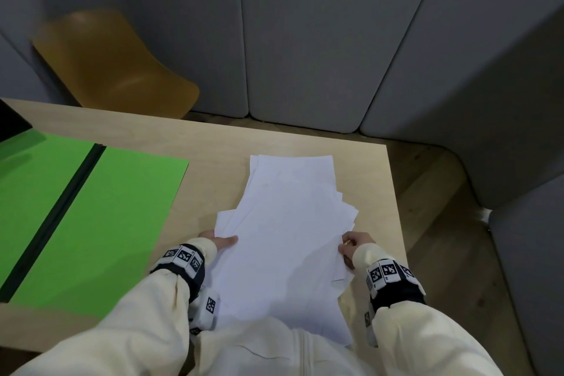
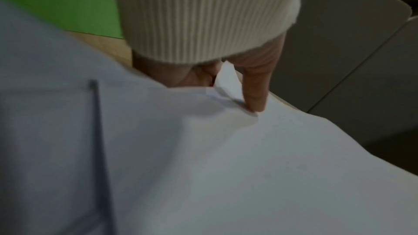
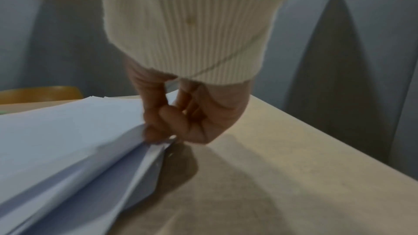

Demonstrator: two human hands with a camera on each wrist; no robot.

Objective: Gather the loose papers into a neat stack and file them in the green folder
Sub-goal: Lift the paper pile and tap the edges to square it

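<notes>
A loose, fanned pile of white papers [image 1: 290, 238] lies on the light wooden table [image 1: 213, 143], reaching from mid-table to the near edge. My left hand [image 1: 225, 239] holds the pile's left edge, its thumb [image 2: 255, 94] on top of the papers [image 2: 226, 167] and its fingers hidden beneath. My right hand [image 1: 346, 249] pinches the right edge, and the right wrist view shows the fingertips [image 3: 156, 131] clamped on several lifted sheets [image 3: 68, 140]. The green folder [image 1: 122, 207] lies open and flat to the left, with a dark spine down its middle; the left wrist view catches its corner [image 2: 68, 3].
An ochre chair [image 1: 116, 64] stands behind the table at the far left. Grey padded panels [image 1: 305, 40] enclose the back and right side. A black object [image 1: 12, 122] sits at the table's left edge. The table's right edge [image 1: 393, 192] runs close to the papers.
</notes>
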